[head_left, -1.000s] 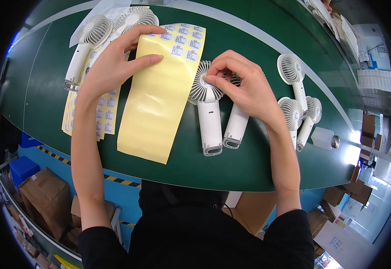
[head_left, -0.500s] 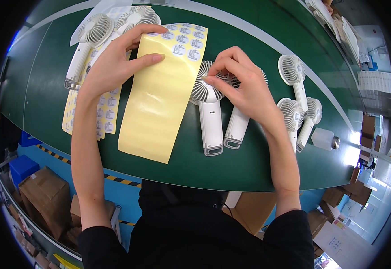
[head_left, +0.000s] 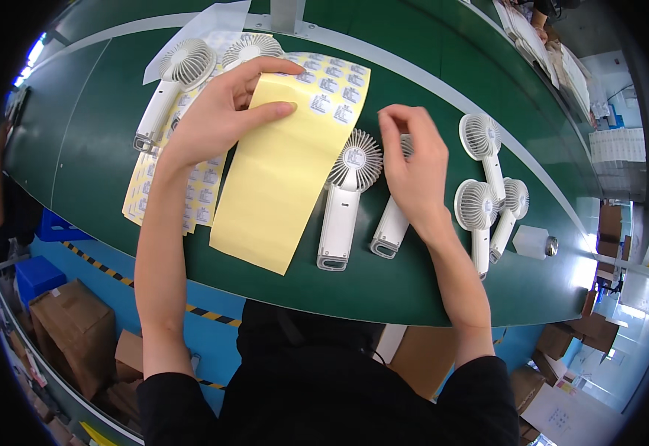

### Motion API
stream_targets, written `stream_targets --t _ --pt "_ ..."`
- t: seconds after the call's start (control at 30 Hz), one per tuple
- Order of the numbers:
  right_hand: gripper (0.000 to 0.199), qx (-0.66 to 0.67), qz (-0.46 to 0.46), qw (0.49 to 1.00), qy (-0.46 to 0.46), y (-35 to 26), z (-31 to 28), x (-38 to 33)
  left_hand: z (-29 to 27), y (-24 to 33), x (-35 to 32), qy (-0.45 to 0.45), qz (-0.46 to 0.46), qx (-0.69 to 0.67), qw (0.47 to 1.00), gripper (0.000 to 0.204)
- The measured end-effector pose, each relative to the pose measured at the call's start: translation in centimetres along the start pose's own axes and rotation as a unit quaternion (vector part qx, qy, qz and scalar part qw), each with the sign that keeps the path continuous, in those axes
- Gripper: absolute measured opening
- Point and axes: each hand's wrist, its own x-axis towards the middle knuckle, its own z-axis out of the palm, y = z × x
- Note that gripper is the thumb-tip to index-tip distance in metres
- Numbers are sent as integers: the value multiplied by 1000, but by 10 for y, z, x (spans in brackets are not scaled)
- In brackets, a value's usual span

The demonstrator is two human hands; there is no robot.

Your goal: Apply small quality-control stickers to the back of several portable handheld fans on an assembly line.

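Observation:
My left hand (head_left: 224, 111) presses down on the upper part of a long yellow sticker sheet (head_left: 283, 178) that lies on the green belt (head_left: 79, 141), with small white stickers (head_left: 332, 85) left at its far end. My right hand (head_left: 414, 167) hovers with fingers pinched together just right of a white hand-held fan (head_left: 345, 197) lying flat. It covers most of a second white fan (head_left: 388, 234). Whether a sticker sits between the fingertips cannot be made out.
Two more white fans (head_left: 172, 85) lie at the far left on another sticker sheet (head_left: 191, 197). Three fans (head_left: 484, 193) and a small white bottle (head_left: 533, 241) lie at the right. Cardboard boxes (head_left: 72, 334) stand on the floor below the belt.
My right hand has lifted off the middle fan's head and moved right and up, fingers pinched. My left hand stays on the yellow sheet.

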Motion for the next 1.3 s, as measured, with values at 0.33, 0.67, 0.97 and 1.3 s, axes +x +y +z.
stream_targets --t 0.33,0.67,0.97,1.3 --pt "28 -84 -159 983 45 -30 26 18 12 -2 1 44 37 -66 996 22" --pt "24 26 -111 991 65 -31 33 19 14 -5 -2 57 67 -70 994 18" --pt "15 61 -146 981 109 -32 9 17 21 -5 5 97 23 -47 994 20" --pt "12 117 130 984 -30 28 -69 -21 19 -7 3 138 -3 -15 990 24"
